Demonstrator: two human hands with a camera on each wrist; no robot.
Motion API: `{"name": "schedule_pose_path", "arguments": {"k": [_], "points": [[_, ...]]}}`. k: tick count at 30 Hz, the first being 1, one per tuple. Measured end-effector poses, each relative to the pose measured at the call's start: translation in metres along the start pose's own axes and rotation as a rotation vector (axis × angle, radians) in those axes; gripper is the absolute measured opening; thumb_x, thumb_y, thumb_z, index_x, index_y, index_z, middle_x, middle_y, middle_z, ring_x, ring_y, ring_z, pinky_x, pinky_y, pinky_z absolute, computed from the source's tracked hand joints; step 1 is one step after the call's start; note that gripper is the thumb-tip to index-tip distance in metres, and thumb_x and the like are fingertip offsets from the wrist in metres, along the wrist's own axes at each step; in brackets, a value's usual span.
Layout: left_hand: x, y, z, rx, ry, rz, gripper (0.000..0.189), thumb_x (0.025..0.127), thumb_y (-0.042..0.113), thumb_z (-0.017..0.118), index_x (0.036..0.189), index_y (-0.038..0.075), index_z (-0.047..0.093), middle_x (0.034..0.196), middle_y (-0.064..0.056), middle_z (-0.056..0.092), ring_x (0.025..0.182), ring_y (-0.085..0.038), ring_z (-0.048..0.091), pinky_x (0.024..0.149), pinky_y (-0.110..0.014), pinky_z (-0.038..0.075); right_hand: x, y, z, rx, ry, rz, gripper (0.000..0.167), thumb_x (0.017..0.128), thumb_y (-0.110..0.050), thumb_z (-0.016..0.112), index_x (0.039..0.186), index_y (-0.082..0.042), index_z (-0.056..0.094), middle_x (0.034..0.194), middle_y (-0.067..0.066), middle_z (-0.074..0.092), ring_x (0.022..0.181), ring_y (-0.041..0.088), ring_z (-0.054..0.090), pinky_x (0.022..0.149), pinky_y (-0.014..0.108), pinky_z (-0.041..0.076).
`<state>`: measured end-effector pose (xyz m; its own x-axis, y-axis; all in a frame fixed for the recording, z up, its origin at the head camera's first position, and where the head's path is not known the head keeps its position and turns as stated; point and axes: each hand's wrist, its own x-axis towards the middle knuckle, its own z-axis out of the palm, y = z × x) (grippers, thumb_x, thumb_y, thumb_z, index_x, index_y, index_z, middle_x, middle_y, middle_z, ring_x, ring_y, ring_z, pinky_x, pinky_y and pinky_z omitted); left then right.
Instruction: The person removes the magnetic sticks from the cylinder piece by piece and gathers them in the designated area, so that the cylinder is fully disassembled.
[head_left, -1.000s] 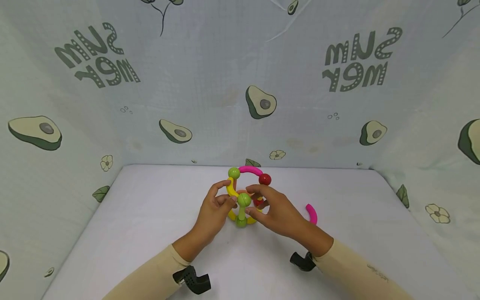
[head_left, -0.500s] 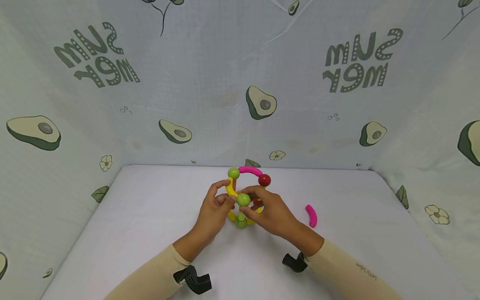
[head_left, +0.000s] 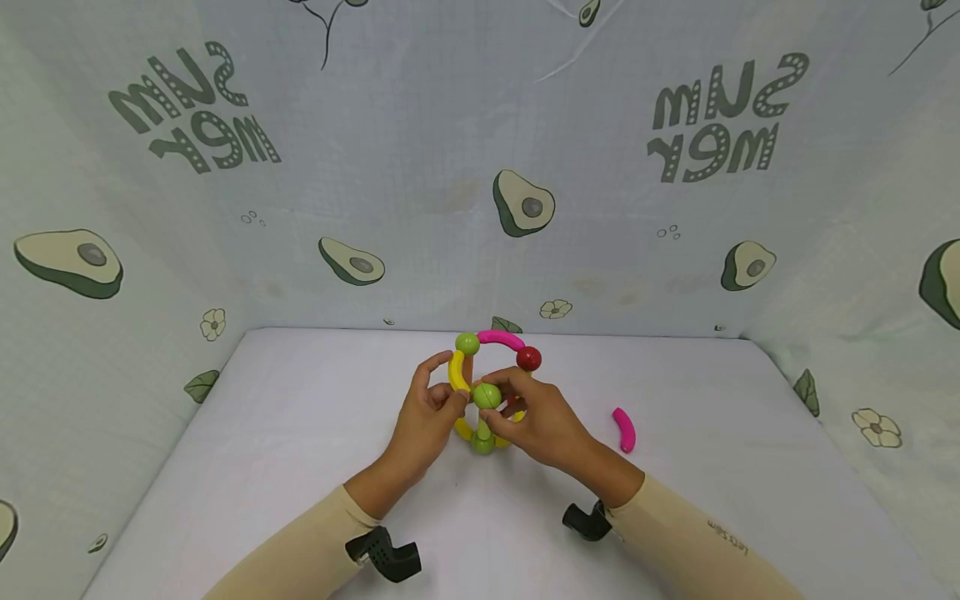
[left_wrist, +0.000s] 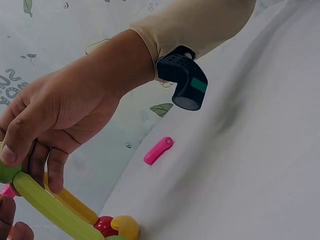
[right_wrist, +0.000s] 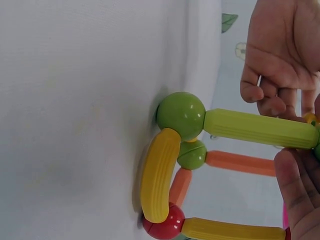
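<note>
A standing frame of coloured balls and rods is between the two hands. My right hand (head_left: 551,425) pinches the upper front green ball (head_left: 487,396) between thumb and fingers. With thumb and fingers, my left hand (head_left: 420,425) holds a yellow curved rod (head_left: 456,371) beside that ball; whether the rod's end touches the ball is unclear. A light green rod (right_wrist: 260,128) runs from the held ball down to a lower green ball (right_wrist: 181,115) at the table. At the frame's back, a pink curved rod (head_left: 501,337) joins another green ball (head_left: 467,343) to a red ball (head_left: 528,358).
A loose pink curved rod (head_left: 624,430) lies on the white table (head_left: 720,417), right of the frame. Black wrist cameras (head_left: 384,554) hang below both sleeves. A printed cloth backdrop (head_left: 420,167) surrounds the table's back and sides.
My right hand has moved a little left and closed its pinch on the upper green ball. The yellow curved rod has shifted slightly left and up with my left hand.
</note>
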<state>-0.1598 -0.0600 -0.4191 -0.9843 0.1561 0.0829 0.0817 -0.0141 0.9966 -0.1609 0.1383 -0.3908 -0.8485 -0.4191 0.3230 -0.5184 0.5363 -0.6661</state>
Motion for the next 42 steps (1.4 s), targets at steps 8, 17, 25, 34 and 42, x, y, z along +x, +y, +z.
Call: {"name": "schedule_pose_path", "arguments": {"k": [8,17,25,34,42], "points": [[0.001,-0.004,-0.005,0.072,0.007,0.002,0.062,0.101,0.013,0.062,0.154,0.013,0.03,0.107,-0.024,0.067,0.091,-0.022,0.06,0.077,-0.025,0.05,-0.001,0.0,0.0,0.005,0.005,0.01,0.047,0.086,-0.008,0.084,0.126,-0.01,0.06,0.115,-0.002,0.07,0.09,0.011,0.066,0.081,0.024,0.057],[0.006,-0.017,-0.012,0.15,0.049,0.018,0.061,0.099,0.014,0.064,0.152,0.007,0.034,0.102,-0.017,0.07,0.087,-0.022,0.059,0.073,-0.026,0.05,-0.002,0.003,0.001,0.026,-0.004,0.01,0.045,0.088,-0.009,0.082,0.127,-0.011,0.06,0.117,-0.002,0.069,0.092,0.013,0.067,0.082,0.025,0.057],[0.012,-0.025,-0.018,0.219,0.09,0.033,0.06,0.097,0.011,0.068,0.15,0.008,0.038,0.104,-0.007,0.07,0.09,-0.023,0.061,0.074,-0.029,0.053,-0.002,0.003,0.002,0.016,-0.003,0.018,0.046,0.087,-0.01,0.083,0.127,-0.012,0.06,0.118,-0.002,0.069,0.091,0.01,0.066,0.082,0.025,0.057],[0.017,-0.03,-0.022,0.22,0.146,0.061,0.056,0.096,0.007,0.068,0.146,0.004,0.042,0.11,-0.012,0.069,0.09,-0.023,0.06,0.073,-0.024,0.052,-0.002,0.003,0.002,0.039,-0.008,0.015,0.045,0.088,-0.01,0.083,0.127,-0.013,0.06,0.118,-0.003,0.069,0.092,0.01,0.066,0.082,0.024,0.057],[0.016,-0.03,-0.022,0.199,0.151,0.028,0.061,0.096,0.011,0.069,0.149,0.004,0.039,0.118,-0.014,0.065,0.091,-0.024,0.059,0.073,-0.025,0.052,-0.002,0.002,0.001,0.044,-0.009,0.011,0.045,0.087,-0.009,0.083,0.126,-0.012,0.06,0.117,-0.003,0.069,0.092,0.011,0.065,0.081,0.025,0.057]]}}
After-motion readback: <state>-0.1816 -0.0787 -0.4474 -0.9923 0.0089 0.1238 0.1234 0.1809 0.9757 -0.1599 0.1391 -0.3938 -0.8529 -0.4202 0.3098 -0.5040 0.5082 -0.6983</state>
